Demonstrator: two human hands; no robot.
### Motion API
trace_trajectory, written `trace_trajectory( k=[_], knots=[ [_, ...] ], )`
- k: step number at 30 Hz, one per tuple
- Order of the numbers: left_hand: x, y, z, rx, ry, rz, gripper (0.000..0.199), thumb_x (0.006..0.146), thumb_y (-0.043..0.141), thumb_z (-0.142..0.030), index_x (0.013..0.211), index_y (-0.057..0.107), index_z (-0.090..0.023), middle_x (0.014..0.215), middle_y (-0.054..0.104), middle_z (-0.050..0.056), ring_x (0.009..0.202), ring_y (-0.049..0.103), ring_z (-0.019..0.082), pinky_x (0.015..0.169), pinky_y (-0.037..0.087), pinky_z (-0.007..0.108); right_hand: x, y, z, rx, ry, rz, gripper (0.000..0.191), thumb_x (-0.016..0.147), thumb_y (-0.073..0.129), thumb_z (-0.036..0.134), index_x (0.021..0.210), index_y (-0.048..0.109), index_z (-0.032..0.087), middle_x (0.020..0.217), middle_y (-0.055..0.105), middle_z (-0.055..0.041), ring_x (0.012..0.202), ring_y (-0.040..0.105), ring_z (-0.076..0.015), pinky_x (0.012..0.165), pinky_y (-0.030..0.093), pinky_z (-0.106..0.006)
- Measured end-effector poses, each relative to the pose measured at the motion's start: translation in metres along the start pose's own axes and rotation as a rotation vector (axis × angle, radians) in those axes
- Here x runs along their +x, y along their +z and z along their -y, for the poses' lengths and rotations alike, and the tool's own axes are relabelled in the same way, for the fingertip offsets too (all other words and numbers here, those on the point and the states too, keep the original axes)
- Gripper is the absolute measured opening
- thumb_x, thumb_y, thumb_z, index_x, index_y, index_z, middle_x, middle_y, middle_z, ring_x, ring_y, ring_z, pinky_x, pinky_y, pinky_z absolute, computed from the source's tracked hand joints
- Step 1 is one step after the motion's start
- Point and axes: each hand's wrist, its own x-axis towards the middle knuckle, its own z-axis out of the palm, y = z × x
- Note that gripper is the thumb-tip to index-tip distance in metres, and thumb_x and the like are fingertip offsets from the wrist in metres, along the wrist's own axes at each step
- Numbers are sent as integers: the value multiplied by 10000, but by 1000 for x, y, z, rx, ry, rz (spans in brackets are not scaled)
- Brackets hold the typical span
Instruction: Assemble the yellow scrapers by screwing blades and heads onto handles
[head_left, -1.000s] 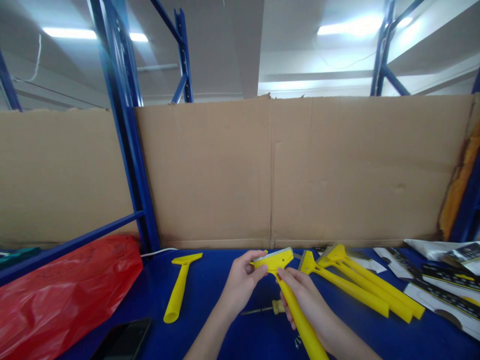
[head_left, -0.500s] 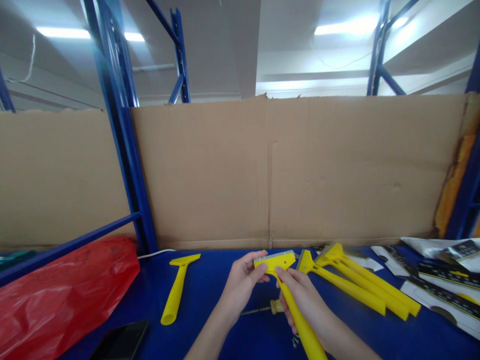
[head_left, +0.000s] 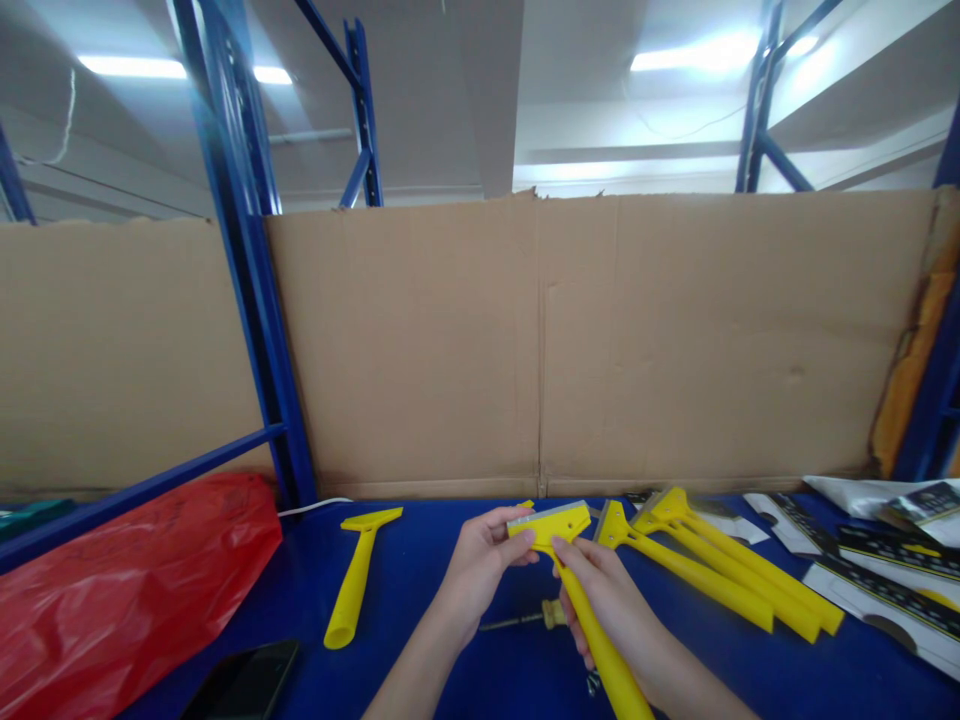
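Note:
Between my hands is a yellow scraper [head_left: 604,645] with a metal strip along its wide head. My left hand [head_left: 480,565] pinches the left end of that head, thumb on its face. Gripping the neck and upper handle is my right hand [head_left: 604,600], thumb on top. Below the hands a screwdriver [head_left: 553,613] lies on the blue tabletop, its handle partly hidden by my right hand. Small screws [head_left: 593,684] lie just under the right hand. Several more yellow scrapers [head_left: 697,580] rest to the right, and a single scraper [head_left: 352,585] lies on the left.
A red plastic bag [head_left: 150,600] covers the left side, with a black phone [head_left: 244,682] in front of it. Black-and-white packaging cards [head_left: 877,605] are piled at the right. Behind the blue table [head_left: 420,540] stands a cardboard wall [head_left: 420,350] between blue rack posts [head_left: 259,300].
Both hands keep the same hold on the scraper, with hardly any movement. The whole view has shifted very slightly.

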Motion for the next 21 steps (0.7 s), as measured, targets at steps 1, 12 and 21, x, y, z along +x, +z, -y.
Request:
trace_trajectory(
  k=[1, 12, 21],
  knots=[
    [0, 0, -1, 1, -7, 4, 553, 502, 857, -387, 946, 691, -103, 739, 729, 54, 612, 641, 123, 609, 505, 225, 0, 0, 0, -5, 1, -2, 332, 839, 428, 536, 754, 460, 216, 358, 481, 78, 242, 419, -93, 234, 339, -172],
    [-1, -1, -1, 4, -47, 23, 568, 478, 864, -404, 927, 697, -99, 761, 730, 66, 573, 632, 110, 600, 507, 224, -1, 1, -2, -9, -6, -9, 305, 846, 415, 503, 739, 447, 218, 351, 470, 84, 233, 411, -89, 230, 330, -164],
    [0, -2, 0, -2, -20, 32, 560, 498, 859, -381, 960, 703, -107, 799, 731, 83, 622, 644, 134, 625, 517, 245, -1, 1, -3, 15, -13, -11, 334, 822, 439, 541, 739, 456, 218, 354, 480, 82, 234, 414, -90, 230, 330, -166]
  ],
)
